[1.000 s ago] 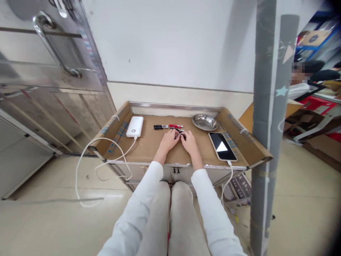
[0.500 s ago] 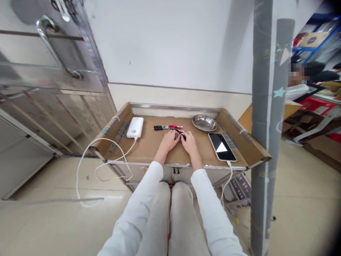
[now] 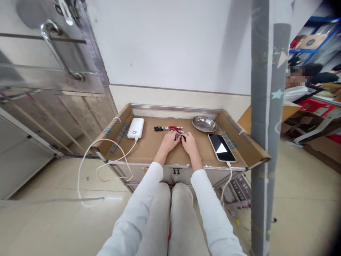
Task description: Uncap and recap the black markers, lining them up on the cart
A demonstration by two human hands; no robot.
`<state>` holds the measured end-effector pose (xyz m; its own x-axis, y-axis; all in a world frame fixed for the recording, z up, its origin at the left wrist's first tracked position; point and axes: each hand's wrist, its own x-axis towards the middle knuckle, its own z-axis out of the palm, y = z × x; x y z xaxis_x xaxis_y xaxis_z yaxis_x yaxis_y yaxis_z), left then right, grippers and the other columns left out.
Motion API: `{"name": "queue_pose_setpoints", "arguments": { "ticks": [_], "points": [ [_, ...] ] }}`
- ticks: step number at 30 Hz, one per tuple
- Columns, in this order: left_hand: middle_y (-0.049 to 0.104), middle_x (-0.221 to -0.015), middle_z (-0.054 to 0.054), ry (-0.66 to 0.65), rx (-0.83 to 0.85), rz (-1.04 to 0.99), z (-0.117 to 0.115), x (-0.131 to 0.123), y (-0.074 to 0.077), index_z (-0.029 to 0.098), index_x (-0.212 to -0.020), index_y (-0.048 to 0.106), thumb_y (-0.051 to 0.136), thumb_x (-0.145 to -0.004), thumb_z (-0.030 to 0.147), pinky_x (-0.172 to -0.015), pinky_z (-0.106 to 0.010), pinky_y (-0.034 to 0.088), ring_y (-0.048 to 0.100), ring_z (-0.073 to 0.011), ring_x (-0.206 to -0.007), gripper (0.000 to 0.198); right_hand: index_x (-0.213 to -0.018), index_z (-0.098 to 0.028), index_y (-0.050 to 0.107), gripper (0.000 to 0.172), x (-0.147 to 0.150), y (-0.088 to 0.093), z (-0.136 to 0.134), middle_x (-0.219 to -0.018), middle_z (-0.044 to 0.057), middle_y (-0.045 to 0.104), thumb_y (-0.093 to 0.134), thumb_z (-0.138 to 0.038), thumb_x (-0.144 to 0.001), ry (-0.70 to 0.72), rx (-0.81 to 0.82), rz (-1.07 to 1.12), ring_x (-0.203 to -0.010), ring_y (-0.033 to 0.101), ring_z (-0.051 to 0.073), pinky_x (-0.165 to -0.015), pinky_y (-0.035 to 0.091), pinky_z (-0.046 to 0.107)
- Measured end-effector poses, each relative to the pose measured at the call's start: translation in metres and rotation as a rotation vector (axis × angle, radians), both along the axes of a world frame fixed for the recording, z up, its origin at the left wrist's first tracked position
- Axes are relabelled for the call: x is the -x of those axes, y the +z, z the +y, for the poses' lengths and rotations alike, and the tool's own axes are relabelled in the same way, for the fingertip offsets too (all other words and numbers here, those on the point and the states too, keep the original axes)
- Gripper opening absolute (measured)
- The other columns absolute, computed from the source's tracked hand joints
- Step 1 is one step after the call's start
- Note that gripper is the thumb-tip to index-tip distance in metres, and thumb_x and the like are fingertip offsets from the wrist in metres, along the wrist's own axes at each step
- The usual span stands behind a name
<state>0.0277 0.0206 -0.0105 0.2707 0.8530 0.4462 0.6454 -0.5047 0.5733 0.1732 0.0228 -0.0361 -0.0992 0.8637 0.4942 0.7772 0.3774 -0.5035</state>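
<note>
My left hand and my right hand meet over the cardboard-covered tabletop, fingers bent and pinched close together. Between the fingertips shows a small dark piece, mostly covered by the fingers, so its kind is unclear. Just beyond my left hand lie black pen-like sticks with shiny ends. Beside them, to the right, is a red pen-like stick. Another dark stick lies behind my fingertips, partly hidden by them.
A round metal dish stands at the back right. In front of it lies a phone with a white cable. A white power bank with a cable lies at left. Raised cardboard sides flank the top, and a grey pillar stands at right.
The hands stay in the same place, with only slight shifts of the fingers around the dark piece. The view has tilted a little.
</note>
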Motion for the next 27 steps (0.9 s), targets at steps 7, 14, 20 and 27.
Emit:
{"name": "queue_pose_setpoints", "arguments": {
  "ticks": [7,14,20,27],
  "points": [
    [0.059,-0.095,-0.005,-0.019,-0.002,-0.091,-0.002,0.0,0.003,0.018,-0.093,0.057,0.051,-0.087,0.019,-0.084,-0.031,0.049,0.06,-0.015,-0.084,0.009,-0.108,-0.018,0.067,0.034,-0.001,0.0,0.0,-0.092,0.009,0.056,0.038,-0.018,-0.09,0.025,-0.017,0.017,-0.083,0.056,0.019,-0.085,0.047,0.032],
    [0.058,-0.096,-0.005,-0.036,0.005,-0.09,-0.003,0.0,0.004,0.018,-0.095,0.057,0.051,-0.087,0.02,-0.083,-0.031,0.049,0.06,-0.015,-0.084,0.01,-0.111,-0.022,0.067,0.037,0.0,0.003,-0.003,-0.089,0.007,0.056,0.036,-0.019,-0.092,0.025,-0.02,0.056,-0.08,0.054,0.018,-0.082,0.046,0.031],
    [0.057,-0.098,-0.005,-0.053,0.003,-0.094,-0.004,0.0,0.005,0.019,-0.096,0.057,0.049,-0.088,0.019,-0.085,-0.032,0.049,0.059,-0.0146,-0.084,0.012,-0.115,-0.022,0.066,0.038,-0.001,0.008,-0.005,-0.09,0.008,0.058,0.035,-0.019,-0.092,0.026,0.011,0.052,-0.08,0.055,0.019,-0.082,0.045,0.032],
    [0.056,-0.101,-0.005,-0.085,-0.031,-0.122,-0.001,0.0,0.002,0.019,-0.098,0.056,0.048,-0.089,0.02,-0.087,-0.032,0.049,0.059,-0.0144,-0.086,0.013,-0.112,-0.023,0.067,0.04,-0.001,0.009,-0.001,-0.099,0.01,0.066,0.036,-0.015,-0.089,0.053,0.01,0.037,-0.092,0.057,0.021,-0.09,0.045,0.037]
  ]
}}
